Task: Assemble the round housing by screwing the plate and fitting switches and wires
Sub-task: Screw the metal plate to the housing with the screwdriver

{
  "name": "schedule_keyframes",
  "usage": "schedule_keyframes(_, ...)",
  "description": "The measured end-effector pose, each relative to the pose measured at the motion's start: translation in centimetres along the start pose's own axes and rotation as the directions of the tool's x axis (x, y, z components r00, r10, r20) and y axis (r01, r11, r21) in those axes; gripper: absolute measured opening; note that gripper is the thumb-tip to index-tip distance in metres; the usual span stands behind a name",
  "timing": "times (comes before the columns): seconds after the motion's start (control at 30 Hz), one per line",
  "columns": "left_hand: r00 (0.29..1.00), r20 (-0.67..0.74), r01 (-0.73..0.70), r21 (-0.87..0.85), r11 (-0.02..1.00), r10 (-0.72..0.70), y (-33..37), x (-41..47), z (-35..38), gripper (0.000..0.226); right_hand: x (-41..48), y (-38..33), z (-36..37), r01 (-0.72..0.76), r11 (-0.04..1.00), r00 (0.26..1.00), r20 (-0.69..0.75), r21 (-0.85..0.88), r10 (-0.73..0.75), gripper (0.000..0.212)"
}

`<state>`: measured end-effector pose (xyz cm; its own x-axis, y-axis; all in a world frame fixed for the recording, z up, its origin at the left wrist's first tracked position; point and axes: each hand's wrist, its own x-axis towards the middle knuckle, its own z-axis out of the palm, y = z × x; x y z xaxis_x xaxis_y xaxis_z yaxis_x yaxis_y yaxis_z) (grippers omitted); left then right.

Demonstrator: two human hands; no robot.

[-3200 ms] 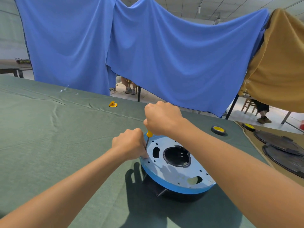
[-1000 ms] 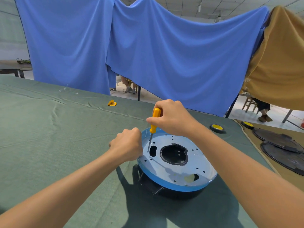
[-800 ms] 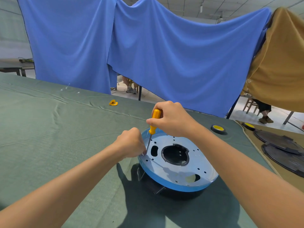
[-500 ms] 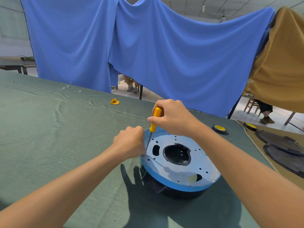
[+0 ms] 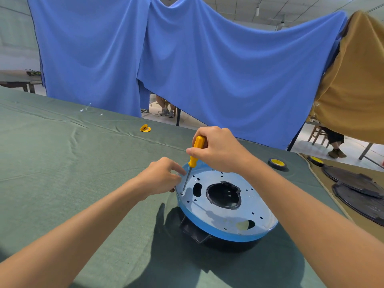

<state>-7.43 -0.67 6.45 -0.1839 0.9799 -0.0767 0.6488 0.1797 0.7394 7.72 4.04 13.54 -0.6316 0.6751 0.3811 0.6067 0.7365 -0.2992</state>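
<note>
**Screwdriver set on a rim screw**

Head view: the round housing (image 5: 228, 244) sits on the green worktop (image 5: 62, 163), plate (image 5: 239, 213) facing up. The right hand (image 5: 218, 150) grips the yellow screwdriver (image 5: 194, 156), which stands near upright with its tip down-left on a screw (image 5: 181, 193). The left hand (image 5: 160, 177) is curled beside the shaft, and I cannot tell whether it is pinching anything. It would be best to stand the driver squarer and press while turning.

Yellow-handled screwdriver (image 5: 195, 154), silvery plate (image 5: 226, 213) (blue-rimmed) on black housing (image 5: 228, 245), plain green cloth (image 5: 62, 163).

Bare green cloth (image 5: 62, 163) left of the housing (image 5: 228, 245) — tape roll (image 5: 277, 163), black lids (image 5: 353, 181) to its right.
</note>
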Motion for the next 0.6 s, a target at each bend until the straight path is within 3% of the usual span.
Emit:
schedule_keyframes(0.17, 0.999, -0.009, 0.048, -0.22, 0.974, -0.051, -0.31, -0.09, 0.6, 0.061, 0.14, -0.14, 0.4, 0.011, 1.0, 1.0, 0.008, -0.004, -0.011, 0.024)
schedule_keyframes(0.3, 0.999, -0.022, 0.03, -0.2, 0.979, -0.035, -0.13, -0.39, 0.65, 0.032, 0.2, 0.15, 0.74, 0.004, 1.0, 1.0, 0.012, -0.017, -0.004, 0.027)
schedule_keyframes(0.5, 0.998, -0.026, 0.041, -0.222, 0.974, -0.048, -0.23, -0.38, 0.83, 0.032, 0.34, 0.26, 0.63, 0.02, 0.999, 0.998, 0.061, -0.037, -0.018, 0.023)
schedule_keyframes(0.6, 0.999, -0.028, 0.037, -0.238, 0.971, -0.046, -0.31, -0.35, 0.93, 0.032, 0.56, -0.13, 1.01, 0.021, 0.989, 0.998, 0.065, -0.148, -0.011, 0.024)
